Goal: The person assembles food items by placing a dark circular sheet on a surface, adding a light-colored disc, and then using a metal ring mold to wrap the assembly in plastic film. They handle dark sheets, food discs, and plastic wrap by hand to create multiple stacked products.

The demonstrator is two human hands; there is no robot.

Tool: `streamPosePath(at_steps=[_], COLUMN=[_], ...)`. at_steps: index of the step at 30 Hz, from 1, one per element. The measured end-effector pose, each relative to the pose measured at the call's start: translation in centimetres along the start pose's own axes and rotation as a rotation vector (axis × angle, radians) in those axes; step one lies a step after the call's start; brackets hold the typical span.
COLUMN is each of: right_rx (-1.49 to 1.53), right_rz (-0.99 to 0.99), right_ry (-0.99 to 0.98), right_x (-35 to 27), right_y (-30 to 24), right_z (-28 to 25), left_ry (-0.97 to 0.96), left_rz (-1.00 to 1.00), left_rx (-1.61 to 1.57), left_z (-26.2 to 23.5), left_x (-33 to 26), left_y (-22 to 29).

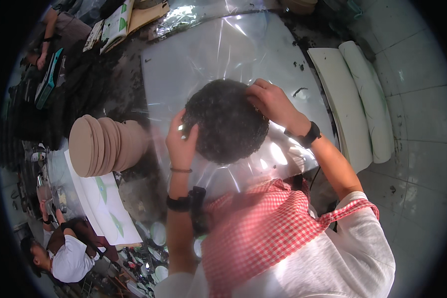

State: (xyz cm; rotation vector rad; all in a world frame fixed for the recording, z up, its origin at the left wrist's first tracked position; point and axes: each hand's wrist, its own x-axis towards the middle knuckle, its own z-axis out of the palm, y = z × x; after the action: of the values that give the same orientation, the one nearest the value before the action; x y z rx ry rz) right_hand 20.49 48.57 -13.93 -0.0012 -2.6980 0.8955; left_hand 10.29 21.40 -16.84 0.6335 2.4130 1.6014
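Your left hand [182, 141] and right hand [270, 102] grasp opposite edges of the dark round disc [226, 121]; it lies flat between them, no long axis.

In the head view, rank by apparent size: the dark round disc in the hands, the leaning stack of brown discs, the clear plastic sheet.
1. clear plastic sheet
2. dark round disc
3. stack of brown discs

The last two look close; the fisheye bend makes their order unsure.

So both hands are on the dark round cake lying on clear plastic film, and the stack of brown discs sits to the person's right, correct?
Not quite. In the head view the stack of brown discs sits to the person's left. The left hand and right hand do grip the dark round cake on the clear plastic film.
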Motion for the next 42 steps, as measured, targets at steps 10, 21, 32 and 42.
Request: streamPosePath(at_steps=[10,21,32,42], right_rx=[-0.278,0.754,-0.140,0.112], right_rz=[0.003,0.666,-0.170,-0.117], right_ry=[-0.189,-0.084,-0.068,0.102], right_x=[2.9,-2.6,-4.0,-0.7], right_y=[-0.4,3.5,-3.4,-2.2], right_z=[1.1,-4.7,-2.3,1.5], left_ry=[0.030,-0.006,-0.021,-0.418], left_rz=[0.025,-0.010,-0.114,0.416], left_rx=[0.070,0.001,0.193,0.779], left_z=[0.4,0.1,-0.2,4.8], left_x=[-0.2,-0.1,0.2,0.3], left_y=[-0.8,-0.5,1.5,1.9])
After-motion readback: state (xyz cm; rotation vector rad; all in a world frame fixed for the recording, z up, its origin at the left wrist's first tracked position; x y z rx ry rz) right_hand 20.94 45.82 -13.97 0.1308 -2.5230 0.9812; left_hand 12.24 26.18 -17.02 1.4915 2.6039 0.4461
